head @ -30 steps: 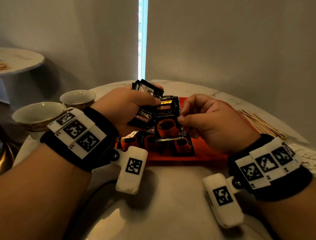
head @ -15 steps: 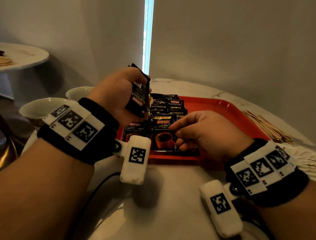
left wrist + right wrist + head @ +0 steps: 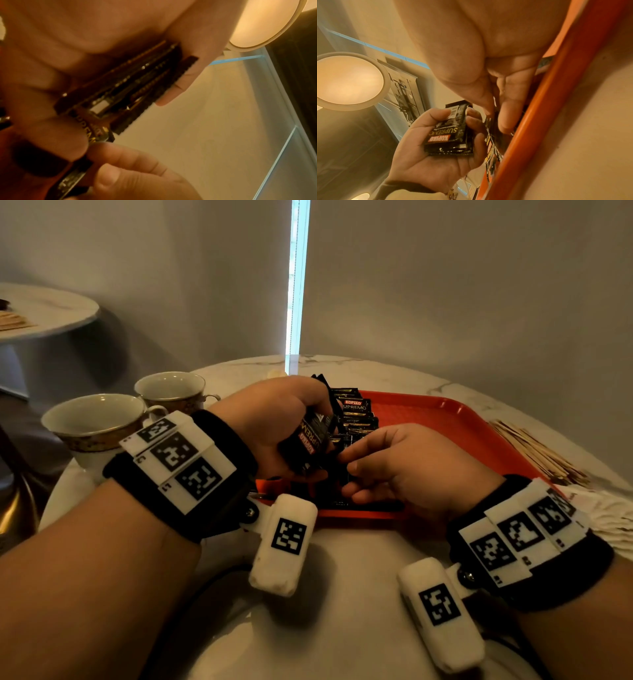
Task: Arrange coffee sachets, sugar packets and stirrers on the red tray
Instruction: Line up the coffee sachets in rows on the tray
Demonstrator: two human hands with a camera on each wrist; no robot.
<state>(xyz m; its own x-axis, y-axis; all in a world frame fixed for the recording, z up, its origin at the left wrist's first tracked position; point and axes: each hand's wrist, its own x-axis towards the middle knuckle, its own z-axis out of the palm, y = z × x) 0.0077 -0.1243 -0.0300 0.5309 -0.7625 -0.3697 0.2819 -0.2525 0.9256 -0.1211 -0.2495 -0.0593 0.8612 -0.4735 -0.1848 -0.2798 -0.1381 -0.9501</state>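
I am gripping a small stack of coffee sachets [image 3: 310, 440] in my left hand [image 3: 274, 419], fingers curled round it, at the centre of the head view over the red tray [image 3: 445, 419]. My right hand [image 3: 404, 467] is pinching the top sachet's corner – thumb against forefinger. They are looking light, thin, slick and crinkly – best taken by the crimped edge, since foil faces are likely sliding against each other
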